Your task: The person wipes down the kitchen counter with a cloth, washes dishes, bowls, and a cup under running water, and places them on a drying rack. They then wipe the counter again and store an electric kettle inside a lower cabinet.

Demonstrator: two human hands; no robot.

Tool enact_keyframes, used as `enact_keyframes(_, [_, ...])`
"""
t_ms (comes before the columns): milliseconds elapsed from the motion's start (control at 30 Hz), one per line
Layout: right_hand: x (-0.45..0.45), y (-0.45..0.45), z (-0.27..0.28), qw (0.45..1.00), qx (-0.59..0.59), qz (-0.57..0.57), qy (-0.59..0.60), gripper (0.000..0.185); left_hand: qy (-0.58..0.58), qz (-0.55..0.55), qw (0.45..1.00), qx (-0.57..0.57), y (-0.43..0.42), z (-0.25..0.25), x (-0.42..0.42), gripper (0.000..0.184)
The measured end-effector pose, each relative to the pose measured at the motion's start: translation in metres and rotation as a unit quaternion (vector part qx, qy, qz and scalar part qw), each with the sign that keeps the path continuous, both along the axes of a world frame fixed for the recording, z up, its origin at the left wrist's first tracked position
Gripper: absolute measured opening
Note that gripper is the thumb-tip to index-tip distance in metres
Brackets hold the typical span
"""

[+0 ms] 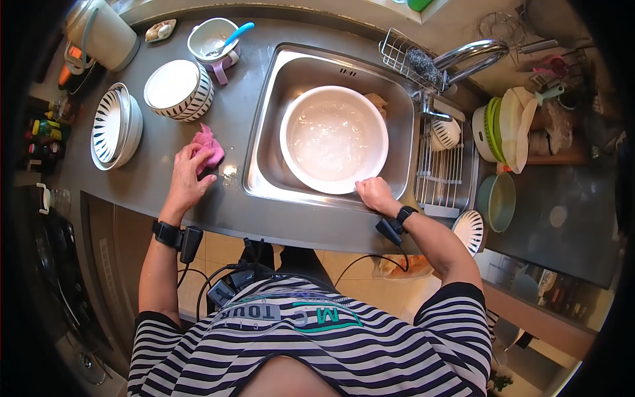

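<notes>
Single view: head-worn cam, looking forward and pitched steeply down over the worktop [228,205]. Very wide lens: dark vignette rounds off the corners, straight edges bow. Wearer's striped shirt [317,344] fills bottom centre, nearest thing to the lens, neckline at the lower border. Left hand [188,177] sits mid-height left, right hand [376,195] a bit right of centre, both seen from above at close range. Basin [286,140] near centre, looked down into, so its rim reads almost round. Tap [428,106] farther out, upper right. Tiled floor [210,250] shows between worktop edge and shirt.
</notes>
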State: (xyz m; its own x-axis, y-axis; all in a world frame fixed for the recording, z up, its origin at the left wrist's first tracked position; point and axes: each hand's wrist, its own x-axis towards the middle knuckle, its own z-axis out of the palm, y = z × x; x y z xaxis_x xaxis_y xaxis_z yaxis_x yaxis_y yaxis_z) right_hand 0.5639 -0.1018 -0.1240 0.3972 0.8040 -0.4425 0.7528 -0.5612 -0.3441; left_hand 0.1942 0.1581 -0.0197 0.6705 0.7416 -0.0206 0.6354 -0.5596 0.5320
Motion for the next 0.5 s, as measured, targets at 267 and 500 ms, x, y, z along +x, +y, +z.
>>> enact_keyframes(267, [-0.014, 0.026, 0.068, 0.992, 0.123, 0.016, -0.035, 0.032, -0.007, 0.000, 1.000, -0.001, -0.004, 0.006, -0.010, 0.056])
enact_keyframes(500, [0.054, 0.156, 0.198, 0.819, 0.489, 0.050, -0.296, 0.040, -0.001, 0.002, 1.000, -0.008, -0.006, 0.004, -0.012, 0.055])
